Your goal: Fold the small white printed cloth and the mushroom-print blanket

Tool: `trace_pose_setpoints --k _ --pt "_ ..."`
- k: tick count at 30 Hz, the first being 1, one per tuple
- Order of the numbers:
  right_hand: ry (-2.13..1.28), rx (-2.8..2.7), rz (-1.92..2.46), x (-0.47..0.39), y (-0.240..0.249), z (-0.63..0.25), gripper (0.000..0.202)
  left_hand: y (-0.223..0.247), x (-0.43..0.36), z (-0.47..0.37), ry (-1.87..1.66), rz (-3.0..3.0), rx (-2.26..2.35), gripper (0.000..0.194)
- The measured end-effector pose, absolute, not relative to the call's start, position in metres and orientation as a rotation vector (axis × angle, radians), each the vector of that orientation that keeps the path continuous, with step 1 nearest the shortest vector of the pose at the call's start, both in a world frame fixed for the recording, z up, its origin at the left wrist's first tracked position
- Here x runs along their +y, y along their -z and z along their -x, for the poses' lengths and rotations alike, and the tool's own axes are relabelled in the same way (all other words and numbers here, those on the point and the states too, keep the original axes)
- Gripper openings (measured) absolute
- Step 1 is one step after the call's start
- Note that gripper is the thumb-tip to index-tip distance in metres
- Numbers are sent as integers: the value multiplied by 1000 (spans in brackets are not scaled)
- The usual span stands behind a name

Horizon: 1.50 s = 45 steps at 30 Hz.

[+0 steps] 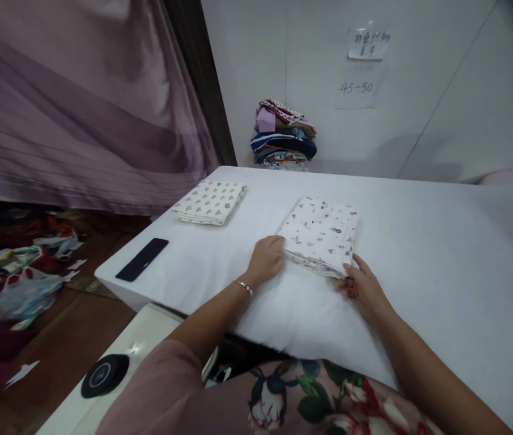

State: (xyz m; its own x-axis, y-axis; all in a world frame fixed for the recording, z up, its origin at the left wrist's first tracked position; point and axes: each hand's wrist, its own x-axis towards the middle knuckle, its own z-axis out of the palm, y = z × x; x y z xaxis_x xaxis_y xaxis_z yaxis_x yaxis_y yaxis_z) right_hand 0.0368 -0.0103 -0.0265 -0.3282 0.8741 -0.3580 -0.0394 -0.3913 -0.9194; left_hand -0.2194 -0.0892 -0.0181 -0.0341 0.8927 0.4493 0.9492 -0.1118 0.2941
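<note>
One folded printed cloth point(320, 234): right hand point(365, 287) pinches its 5 o'clock corner, left hand point(267, 260) touches 8 o'clock, can't tell grip. Second folded cloth point(213, 201) at 10 o'clock.

A textile workroom: cloth stack point(284, 138), white table point(446, 260), handwritten sign point(356, 89)

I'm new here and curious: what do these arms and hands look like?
The left hand and right hand are ungloved. Only the left shows a bracelet, thin and silver-coloured. The left sleeve is dusty pink and short; the right one is out of view.
</note>
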Motion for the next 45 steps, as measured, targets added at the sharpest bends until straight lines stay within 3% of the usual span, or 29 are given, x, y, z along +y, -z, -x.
trace_pose_setpoints --k 5,21,26,31,42,45 --pt "-1779 -1151 1225 -12 27 -36 75 25 -89 239 889 2005 -2158 35" --pt "-1732 -1267 1306 -15 20 -29 80 12 -63 237 589 1924 -2231 32" --pt "-1628 -1436 1370 -18 17 -20 82 20 -61 246 773 1770 -2498 30" --pt "-1614 -1456 1375 -22 14 -17 83 21 -64 246 1055 1712 -2468 30" --pt "-1742 -1286 1338 -31 22 -13 92 17 -65 261 992 1772 -2630 35" --pt "-1786 -1247 1322 -31 20 -12 92 3 -64 250 1031 1816 -2484 41"
